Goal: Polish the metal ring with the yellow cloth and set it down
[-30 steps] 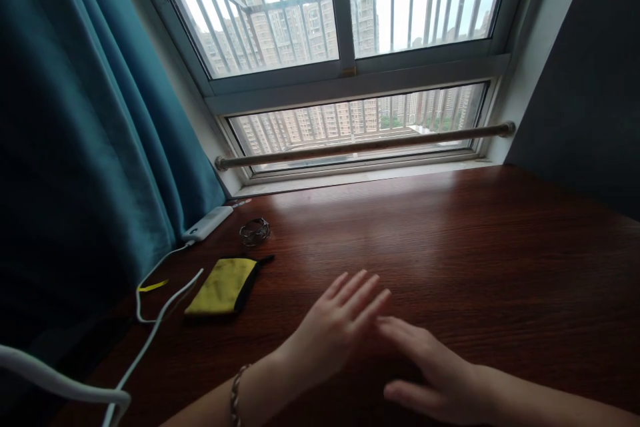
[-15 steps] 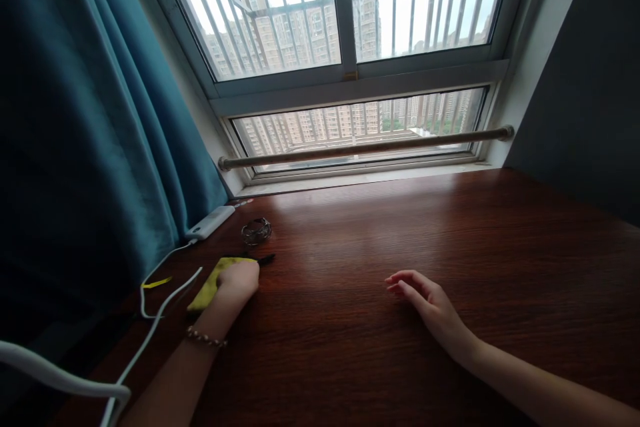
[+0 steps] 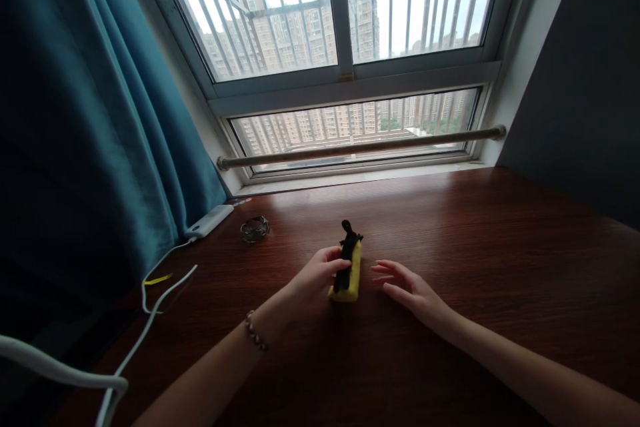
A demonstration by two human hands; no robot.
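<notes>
My left hand (image 3: 315, 275) grips a small yellow pouch (image 3: 351, 277) with a black zipper edge, holding it on its edge on the dark wooden table (image 3: 450, 227) near the middle. A beaded bracelet sits on my left wrist. My right hand (image 3: 407, 288) rests just to the right of the pouch, fingers spread and pointing toward it, a small gap between them. It holds nothing.
A white power bank (image 3: 209, 221) lies at the back left by the teal curtain (image 3: 85, 127), with white cables (image 3: 155, 307) trailing toward the front left. A small metal ring-like object (image 3: 255, 229) sits beside it. A window with a rod (image 3: 360, 145) runs behind the table.
My left hand took hold of the yellow pouch at the left and carried it to the middle of the table, standing it on edge. My right hand shifted slightly left toward it.
</notes>
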